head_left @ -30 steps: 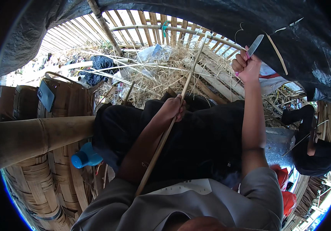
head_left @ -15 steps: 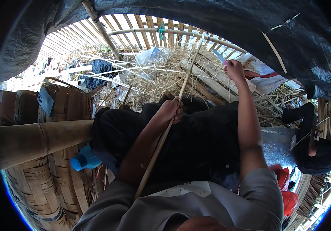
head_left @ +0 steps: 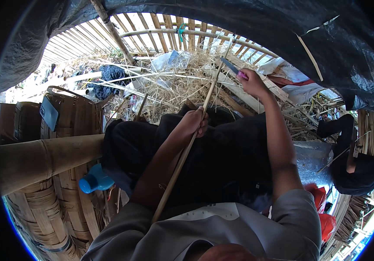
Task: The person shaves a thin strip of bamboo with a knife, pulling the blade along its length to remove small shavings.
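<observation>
A long, thin bamboo strip [head_left: 181,164] slants from against my shirt up and away toward the slatted fence. My left hand [head_left: 194,122] is closed around its middle, above my dark-clothed lap. Farther out and to the right, my right hand [head_left: 253,82] grips a knife [head_left: 230,66] by its pink handle. The blade points up and left, and its tip is at the strip's far part; whether it touches the strip I cannot tell.
Shavings [head_left: 182,89] and split bamboo cover the ground ahead. A thick bamboo pole [head_left: 48,157] juts in at left, above a blue plastic bottle [head_left: 95,179]. Red plastic bags [head_left: 326,224] lie at right, near another person in dark clothes [head_left: 358,174]. Black sheeting [head_left: 282,19] hangs overhead.
My right hand has moved left and slightly nearer, bringing the knife's blade from right of the bamboo strip over to it. My left hand keeps its hold in almost the same place.
</observation>
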Available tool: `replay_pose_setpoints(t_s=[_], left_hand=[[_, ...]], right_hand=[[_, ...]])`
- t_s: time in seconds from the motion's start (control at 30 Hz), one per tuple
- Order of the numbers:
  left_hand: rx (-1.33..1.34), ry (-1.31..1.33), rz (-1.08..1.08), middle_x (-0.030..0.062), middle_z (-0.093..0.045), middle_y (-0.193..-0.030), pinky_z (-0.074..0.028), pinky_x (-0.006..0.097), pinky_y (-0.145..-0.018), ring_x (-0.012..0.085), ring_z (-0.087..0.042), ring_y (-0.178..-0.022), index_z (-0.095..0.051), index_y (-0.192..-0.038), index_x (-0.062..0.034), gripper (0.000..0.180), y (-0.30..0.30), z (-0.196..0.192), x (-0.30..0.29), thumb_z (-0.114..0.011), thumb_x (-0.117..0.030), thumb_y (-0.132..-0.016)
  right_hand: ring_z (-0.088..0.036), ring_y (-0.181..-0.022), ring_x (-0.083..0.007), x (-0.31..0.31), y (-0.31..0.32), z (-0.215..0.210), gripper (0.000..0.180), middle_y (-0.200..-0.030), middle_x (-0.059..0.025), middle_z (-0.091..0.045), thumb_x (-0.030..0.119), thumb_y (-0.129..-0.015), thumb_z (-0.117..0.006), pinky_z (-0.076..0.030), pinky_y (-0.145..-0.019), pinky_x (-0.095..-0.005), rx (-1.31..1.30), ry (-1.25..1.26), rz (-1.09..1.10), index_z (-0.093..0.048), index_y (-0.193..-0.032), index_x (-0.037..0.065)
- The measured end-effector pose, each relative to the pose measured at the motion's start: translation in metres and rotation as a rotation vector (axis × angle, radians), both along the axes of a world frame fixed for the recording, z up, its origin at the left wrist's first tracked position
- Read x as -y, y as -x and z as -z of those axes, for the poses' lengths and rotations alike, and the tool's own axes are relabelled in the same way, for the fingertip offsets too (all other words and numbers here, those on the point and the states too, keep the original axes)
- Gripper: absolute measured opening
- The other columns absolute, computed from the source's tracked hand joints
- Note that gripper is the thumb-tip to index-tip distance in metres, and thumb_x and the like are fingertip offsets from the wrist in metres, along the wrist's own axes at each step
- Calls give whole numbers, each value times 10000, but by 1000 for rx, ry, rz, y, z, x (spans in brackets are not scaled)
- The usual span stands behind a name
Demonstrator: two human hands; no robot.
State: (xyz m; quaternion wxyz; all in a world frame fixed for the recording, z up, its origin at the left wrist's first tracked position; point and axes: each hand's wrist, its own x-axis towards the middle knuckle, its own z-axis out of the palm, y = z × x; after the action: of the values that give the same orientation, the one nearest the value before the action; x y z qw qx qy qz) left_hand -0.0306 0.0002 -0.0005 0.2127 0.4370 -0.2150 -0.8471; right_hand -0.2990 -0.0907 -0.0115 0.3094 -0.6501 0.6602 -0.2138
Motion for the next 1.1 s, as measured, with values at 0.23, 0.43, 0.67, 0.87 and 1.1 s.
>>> replay_pose_setpoints(t_s=[0.23,0.43,0.67,0.87,1.1], left_hand=[[116,42,-11,-33,-358,-577,-281,255,-371,92,-307,-399,-447,-848,-90,355,-4,7,5,-310,-366,-1025],[177,20,19,-33,-358,-560,-263,258,-366,91,-311,-389,-435,-836,-105,364,-5,13,6,-311,-394,-1020],[169,-55,36,-34,-360,-565,-246,264,-367,81,-308,-389,-421,-824,-122,374,-7,22,0,-302,-418,-1020],[131,-14,49,-34,-357,-558,-248,263,-360,82,-307,-379,-421,-824,-122,371,-4,17,1,-299,-411,-1023],[115,-37,30,-30,-357,-557,-251,260,-357,83,-316,-381,-423,-803,-125,377,-9,8,2,-304,-407,-1024]], right_hand=[[-612,-592,-293,-21,-79,4,546,-579,-152,-590,451,-944,-434,-475,-613,-404,-81,-174,-141,-611,-660,19],[-612,-543,-371,-34,-96,30,490,-553,-195,-586,338,-919,-432,-499,-544,-455,-383,330,-196,-615,-578,38],[-603,-495,-359,-19,-79,59,451,-529,-182,-581,291,-876,-462,-503,-517,-460,-508,384,-188,-603,-519,53],[-624,-528,-361,2,-57,71,457,-568,-179,-613,309,-880,-432,-526,-552,-455,-630,393,-94,-632,-553,59],[-616,-521,-351,-2,-62,67,416,-584,-172,-618,276,-873,-447,-519,-551,-462,-520,566,-265,-621,-556,71]])
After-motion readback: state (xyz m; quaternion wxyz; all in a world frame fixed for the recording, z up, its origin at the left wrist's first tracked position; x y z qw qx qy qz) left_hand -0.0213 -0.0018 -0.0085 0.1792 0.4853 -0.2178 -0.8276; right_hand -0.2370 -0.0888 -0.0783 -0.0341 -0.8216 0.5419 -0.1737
